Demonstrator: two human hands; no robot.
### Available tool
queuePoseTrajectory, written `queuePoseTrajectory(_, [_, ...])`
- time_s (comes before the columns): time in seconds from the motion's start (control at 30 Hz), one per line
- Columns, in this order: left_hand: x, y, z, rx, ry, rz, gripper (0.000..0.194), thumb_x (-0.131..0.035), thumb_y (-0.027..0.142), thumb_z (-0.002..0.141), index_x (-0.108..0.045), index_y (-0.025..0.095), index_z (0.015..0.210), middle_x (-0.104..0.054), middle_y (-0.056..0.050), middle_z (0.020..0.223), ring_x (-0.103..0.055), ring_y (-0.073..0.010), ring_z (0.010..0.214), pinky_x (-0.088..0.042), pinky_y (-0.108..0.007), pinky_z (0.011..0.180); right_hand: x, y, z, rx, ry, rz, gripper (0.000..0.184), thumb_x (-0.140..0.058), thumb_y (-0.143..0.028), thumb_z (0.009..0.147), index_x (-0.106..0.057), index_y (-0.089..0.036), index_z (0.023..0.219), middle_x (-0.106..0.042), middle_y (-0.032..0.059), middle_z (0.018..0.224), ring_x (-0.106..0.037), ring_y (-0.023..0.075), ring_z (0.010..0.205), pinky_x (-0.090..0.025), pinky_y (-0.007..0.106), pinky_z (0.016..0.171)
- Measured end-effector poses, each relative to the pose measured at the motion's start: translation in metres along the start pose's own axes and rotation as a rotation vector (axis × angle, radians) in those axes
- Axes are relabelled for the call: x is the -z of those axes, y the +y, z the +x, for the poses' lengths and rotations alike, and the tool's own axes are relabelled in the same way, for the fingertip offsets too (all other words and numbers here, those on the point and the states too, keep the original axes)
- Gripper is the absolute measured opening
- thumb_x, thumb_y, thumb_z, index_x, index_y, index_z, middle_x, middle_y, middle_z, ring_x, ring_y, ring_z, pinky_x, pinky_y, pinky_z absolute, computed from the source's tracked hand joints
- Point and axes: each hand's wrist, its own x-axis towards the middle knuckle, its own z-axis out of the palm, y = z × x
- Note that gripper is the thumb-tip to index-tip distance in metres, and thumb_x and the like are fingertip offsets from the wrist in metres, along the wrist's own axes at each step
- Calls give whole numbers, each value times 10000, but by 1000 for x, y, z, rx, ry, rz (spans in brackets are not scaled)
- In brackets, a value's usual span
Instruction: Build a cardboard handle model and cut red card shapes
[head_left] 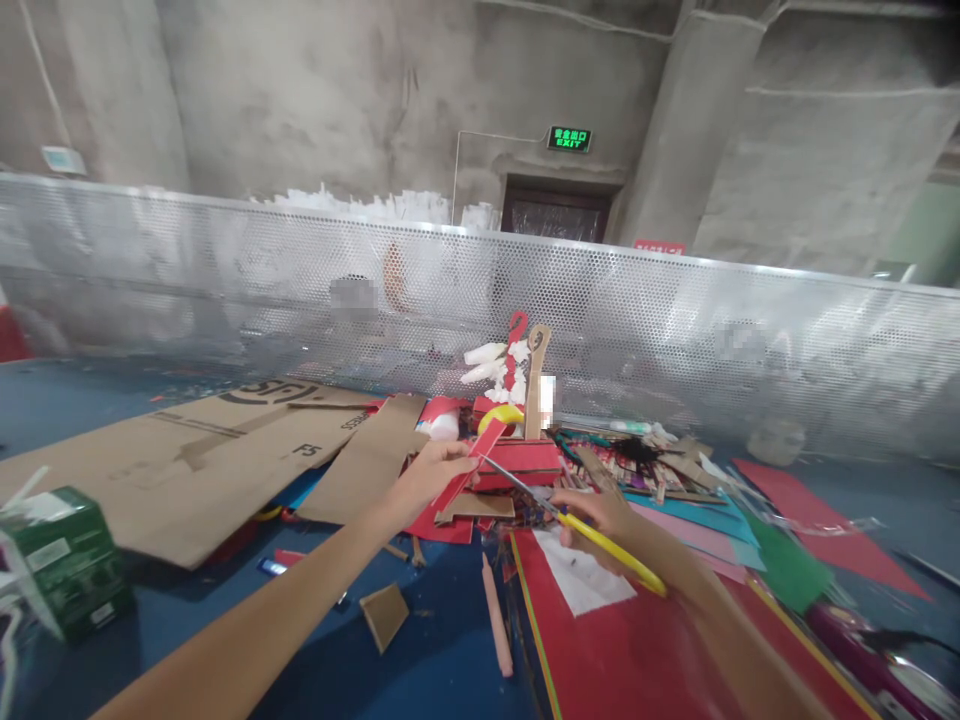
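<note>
My left hand point(439, 468) pinches a narrow red strip point(490, 438), which slants upward past the fingertips. In my right hand point(596, 512) is a pair of scissors point(615, 556) with long yellow handles. Their metal blades point left and reach the strip near my left fingers; I cannot tell whether they are cutting into it. Just behind the blades sits a red box point(525, 462). A cardboard piece with a hooked top point(535, 385) stands upright behind it, beside a red hooked piece point(517, 325) with white tufts. A yellow curved object point(500, 414) lies near the strip.
Large cardboard sheets point(187, 455) cover the left side, with a green box point(67, 560) in front. A pink pen-like stick point(496, 615) and a cardboard scrap point(385, 615) lie nearer me. Red sheets point(600, 660) and coloured paper fill the right. A perforated metal panel point(420, 290) stands behind.
</note>
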Motion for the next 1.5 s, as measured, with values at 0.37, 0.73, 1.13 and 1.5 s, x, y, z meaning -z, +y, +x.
queuePoseTrajectory(0.37, [3, 5, -2, 7, 38, 26, 267, -653, 398, 835, -697, 158, 727, -708, -48, 753, -632, -177, 731, -454, -284, 743, -1, 13, 1, -83, -74, 93, 390, -576, -569, 911, -648, -206, 1036, -664, 24, 779, -526, 149, 596, -372, 256, 540])
queuePoseTrajectory(0.73, [9, 16, -3, -50, 90, 60, 273, -655, 442, 842, -654, 178, 775, -656, 7, 763, -585, -155, 731, -426, -255, 697, -21, -5, 1, -106, -147, -250, 188, -691, -306, 771, -717, -249, 948, -691, -9, 738, -603, 168, 681, -300, 262, 592])
queuePoseTrajectory(1.13, [-23, 13, -11, -48, -169, 209, 281, -653, 448, 836, -586, 187, 755, -555, 37, 665, -518, -130, 626, -365, -247, 616, -30, -14, 5, -128, 8, -202, 232, -588, -387, 917, -738, -225, 845, -742, 16, 757, -671, 171, 702, -331, 262, 604])
queuePoseTrajectory(1.5, [-46, 10, -19, -92, -118, 98, 331, -701, 474, 812, -558, 182, 750, -526, 54, 620, -469, -115, 577, -337, -235, 567, -60, -19, 33, -72, 337, 323, 203, -654, -360, 873, -677, -166, 817, -723, 33, 804, -666, 171, 741, -490, 261, 696])
